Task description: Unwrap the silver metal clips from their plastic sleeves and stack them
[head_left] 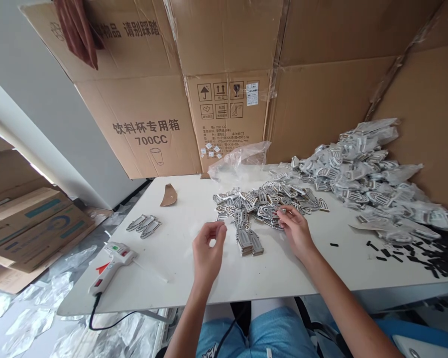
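My left hand (pixel 208 251) hovers above the front middle of the table, thumb and forefinger curled together; whatever may be between the tips is hidden. At the right edge of a heap of grey slotted flat pieces (pixel 263 196), my right hand (pixel 297 229) pinches a grey slotted piece (pixel 278 213) with its fingertips. Just in front of the heap, between both hands, stands a small neat stack of the same pieces (pixel 244 242), with another short stack (pixel 257 243) against it.
Bagged grey pieces (pixel 362 174) are piled at the back right, with loose black strips (pixel 421 256) before them. On the left lie a white glue gun (pixel 114 266) with its cord, several open grey frames (pixel 144 225) and a cardboard scrap (pixel 168 195). Cardboard walls (pixel 227 49) enclose the back.
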`<control>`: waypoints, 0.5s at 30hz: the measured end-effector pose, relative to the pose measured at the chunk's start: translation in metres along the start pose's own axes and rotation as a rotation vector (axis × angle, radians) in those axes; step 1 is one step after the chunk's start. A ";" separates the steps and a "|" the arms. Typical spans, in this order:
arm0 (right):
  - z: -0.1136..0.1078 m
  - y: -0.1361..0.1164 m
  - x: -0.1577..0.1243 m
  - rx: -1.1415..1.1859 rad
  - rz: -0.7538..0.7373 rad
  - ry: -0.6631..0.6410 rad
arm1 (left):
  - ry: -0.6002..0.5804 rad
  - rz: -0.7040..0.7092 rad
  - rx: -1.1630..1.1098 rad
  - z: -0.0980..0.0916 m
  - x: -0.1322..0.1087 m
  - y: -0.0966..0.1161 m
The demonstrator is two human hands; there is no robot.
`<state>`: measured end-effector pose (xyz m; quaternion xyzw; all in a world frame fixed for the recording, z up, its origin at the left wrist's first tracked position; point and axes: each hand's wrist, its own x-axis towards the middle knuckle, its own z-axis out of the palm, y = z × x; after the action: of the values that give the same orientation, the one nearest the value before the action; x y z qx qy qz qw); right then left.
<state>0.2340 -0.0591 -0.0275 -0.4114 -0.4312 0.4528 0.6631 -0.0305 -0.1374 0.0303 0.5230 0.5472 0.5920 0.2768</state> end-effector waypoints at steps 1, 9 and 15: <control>-0.001 0.000 0.001 0.037 0.012 -0.002 | -0.022 -0.003 -0.026 0.005 0.002 0.004; 0.009 -0.010 -0.006 0.067 0.019 -0.195 | -0.191 -0.069 -0.165 0.028 -0.001 0.023; 0.015 -0.017 -0.013 0.027 0.095 -0.220 | -0.277 0.009 -0.090 0.043 -0.016 0.034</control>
<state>0.2214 -0.0736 -0.0103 -0.3703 -0.4753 0.5318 0.5951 0.0220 -0.1445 0.0511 0.5893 0.4743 0.5392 0.3700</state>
